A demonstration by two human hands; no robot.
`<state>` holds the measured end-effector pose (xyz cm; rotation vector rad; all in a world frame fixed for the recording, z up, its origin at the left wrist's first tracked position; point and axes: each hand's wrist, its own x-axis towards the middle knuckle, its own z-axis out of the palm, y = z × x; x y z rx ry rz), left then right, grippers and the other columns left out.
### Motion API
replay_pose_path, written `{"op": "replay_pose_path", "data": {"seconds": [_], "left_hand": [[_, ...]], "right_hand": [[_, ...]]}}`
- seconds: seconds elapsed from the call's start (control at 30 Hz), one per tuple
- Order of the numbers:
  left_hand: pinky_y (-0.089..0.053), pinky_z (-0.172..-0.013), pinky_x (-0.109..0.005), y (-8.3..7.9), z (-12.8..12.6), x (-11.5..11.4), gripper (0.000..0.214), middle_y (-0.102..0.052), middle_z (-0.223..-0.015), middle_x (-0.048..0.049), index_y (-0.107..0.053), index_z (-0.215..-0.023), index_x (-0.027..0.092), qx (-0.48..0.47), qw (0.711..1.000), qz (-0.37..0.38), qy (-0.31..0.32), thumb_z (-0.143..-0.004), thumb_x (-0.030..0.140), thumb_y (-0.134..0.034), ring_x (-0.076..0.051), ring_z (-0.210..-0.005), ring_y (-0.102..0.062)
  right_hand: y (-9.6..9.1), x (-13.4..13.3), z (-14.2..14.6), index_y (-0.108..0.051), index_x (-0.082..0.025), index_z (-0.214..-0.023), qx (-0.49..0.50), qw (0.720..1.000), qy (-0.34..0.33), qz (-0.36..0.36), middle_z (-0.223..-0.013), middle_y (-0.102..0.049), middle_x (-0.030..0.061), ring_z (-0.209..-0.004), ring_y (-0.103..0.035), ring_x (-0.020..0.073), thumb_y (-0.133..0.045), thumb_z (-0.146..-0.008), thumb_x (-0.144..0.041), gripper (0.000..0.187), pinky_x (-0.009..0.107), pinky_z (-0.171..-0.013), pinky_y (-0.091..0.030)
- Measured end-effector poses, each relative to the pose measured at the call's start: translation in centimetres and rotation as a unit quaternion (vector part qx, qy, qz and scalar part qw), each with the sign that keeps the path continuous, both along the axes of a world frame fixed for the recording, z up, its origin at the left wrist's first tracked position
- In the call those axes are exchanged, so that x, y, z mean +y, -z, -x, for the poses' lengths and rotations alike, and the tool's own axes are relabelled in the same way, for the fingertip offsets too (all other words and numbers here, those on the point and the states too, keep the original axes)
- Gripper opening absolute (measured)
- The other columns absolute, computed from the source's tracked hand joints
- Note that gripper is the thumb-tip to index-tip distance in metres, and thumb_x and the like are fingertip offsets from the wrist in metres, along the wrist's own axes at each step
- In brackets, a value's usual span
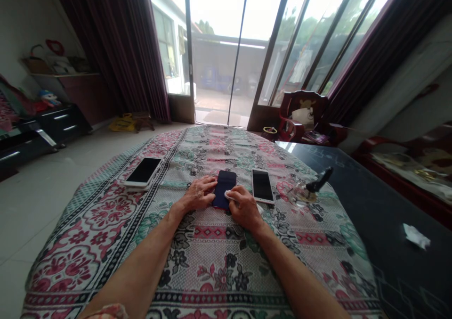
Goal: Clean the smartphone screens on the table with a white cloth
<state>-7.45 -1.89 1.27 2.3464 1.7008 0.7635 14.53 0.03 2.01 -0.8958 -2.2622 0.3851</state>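
Right hand [244,208] pinching a white wad [227,194] against a dark-screened smartphone [225,181] at centre, left hand [198,194] lying unclenched, fingers touching the phone's nine-o'clock edge, white-framed smartphone [262,185] resting at three o'clock, second white smartphone [144,171] at nine, floral tablecloth [212,257] spreading beneath.

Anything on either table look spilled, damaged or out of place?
Mainly a crumpled white wad lying on the dark table at right; it looks discarded. No spill shows. The dark phone between the left hand and right hand shows no damage, though fine scratches might not show.
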Motion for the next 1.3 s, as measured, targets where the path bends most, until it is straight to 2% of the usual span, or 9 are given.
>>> {"op": "replay_pose_path", "data": {"seconds": [0.2,0.33,0.4,0.53,0.63,0.8,0.97,1.13,1.3], "left_hand": [[-0.031,-0.115,-0.041,0.1,-0.1,-0.1,0.048,-0.052,-0.141,-0.0071,-0.061,-0.126,0.020,0.018,1.000,0.009,-0.008,-0.078,0.024,-0.058,-0.026,-0.133,-0.043],[-0.032,-0.115,-0.042,0.0,-0.1,-0.2,0.048,-0.053,-0.140,-0.0072,-0.061,-0.126,0.020,0.016,1.000,0.005,-0.009,-0.078,0.023,-0.058,-0.027,-0.133,-0.042],[-0.032,-0.115,-0.043,0.0,-0.1,-0.2,0.048,-0.053,-0.141,-0.0071,-0.061,-0.126,0.020,0.018,1.000,0.007,-0.007,-0.078,0.024,-0.057,-0.027,-0.134,-0.042],[-0.031,-0.115,-0.042,0.0,-0.1,-0.2,0.048,-0.051,-0.142,-0.0078,-0.061,-0.127,0.019,0.022,0.999,0.020,-0.014,-0.079,0.026,-0.057,-0.027,-0.134,-0.041],[-0.031,-0.115,-0.041,0.0,-0.1,-0.1,0.049,-0.051,-0.143,-0.0072,-0.061,-0.127,0.019,0.016,1.000,0.022,-0.015,-0.079,0.026,-0.057,-0.027,-0.135,-0.041],[-0.033,-0.113,-0.043,0.1,0.0,0.0,0.048,-0.053,-0.140,-0.0074,-0.062,-0.126,0.019,0.005,1.000,0.016,-0.002,-0.078,0.024,-0.058,-0.027,-0.132,-0.043],[-0.032,-0.114,-0.044,0.1,-0.1,-0.1,0.049,-0.052,-0.141,-0.0092,-0.062,-0.125,0.018,0.011,1.000,0.009,-0.009,-0.077,0.024,-0.058,-0.027,-0.133,-0.043],[-0.033,-0.114,-0.042,0.1,-0.1,-0.2,0.046,-0.055,-0.138,-0.0064,-0.065,-0.121,0.021,-0.005,1.000,-0.003,-0.006,-0.075,0.023,-0.060,-0.026,-0.131,-0.046],[-0.033,-0.115,-0.042,0.3,-0.1,-0.2,0.045,-0.054,-0.139,-0.0068,-0.066,-0.119,0.020,-0.018,1.000,0.000,-0.015,-0.075,0.023,-0.061,-0.026,-0.133,-0.044]], "right_hand": [[-0.9,-1.8,0.0,-0.070,-0.022,-0.082,-0.051,0.997,0.005,-0.051,-0.092,-0.062,0.0037,-0.091,-0.053,0.0191,-0.058,-0.072,-0.012,0.019,0.034,-0.088,-0.041],[-0.9,-3.0,0.0,-0.067,-0.022,-0.074,-0.078,0.990,-0.090,-0.075,-0.086,-0.061,0.0026,-0.081,-0.052,0.0174,-0.058,-0.068,-0.012,0.014,0.033,-0.081,-0.041],[-0.7,-2.9,-0.1,-0.067,-0.022,-0.075,-0.048,0.989,-0.115,-0.085,-0.086,-0.061,0.0026,-0.081,-0.053,0.0170,-0.057,-0.069,-0.012,0.015,0.032,-0.080,-0.042],[-0.3,-1.3,-0.6,-0.069,-0.020,-0.084,0.069,0.994,-0.011,-0.085,-0.087,-0.060,0.0051,-0.084,-0.055,0.0181,-0.053,-0.074,-0.010,0.021,0.032,-0.081,-0.045],[-0.1,-0.4,-0.8,-0.070,-0.021,-0.085,0.055,0.996,0.019,-0.074,-0.086,-0.059,0.0049,-0.083,-0.056,0.0184,-0.054,-0.075,-0.010,0.021,0.032,-0.081,-0.046],[-0.4,-1.5,-0.4,-0.070,-0.023,-0.084,-0.017,0.998,-0.020,-0.063,-0.089,-0.060,0.0040,-0.085,-0.056,0.0183,-0.056,-0.072,-0.008,0.024,0.033,-0.082,-0.045],[-0.3,-2.3,0.1,-0.070,-0.021,-0.084,0.033,0.994,-0.102,-0.011,-0.089,-0.061,0.0035,-0.084,-0.058,0.0160,-0.054,-0.071,-0.009,0.025,0.028,-0.079,-0.047],[-0.3,-0.8,0.1,-0.070,-0.018,-0.081,0.125,0.987,0.088,0.041,-0.084,-0.064,0.0058,-0.080,-0.060,0.0173,-0.050,-0.079,-0.016,0.020,0.028,-0.078,-0.047],[-0.6,-0.2,-0.2,-0.071,-0.017,-0.083,0.048,0.987,0.131,0.074,-0.084,-0.067,0.0073,-0.081,-0.062,0.0190,-0.049,-0.081,-0.018,0.022,0.029,-0.079,-0.045]]}}
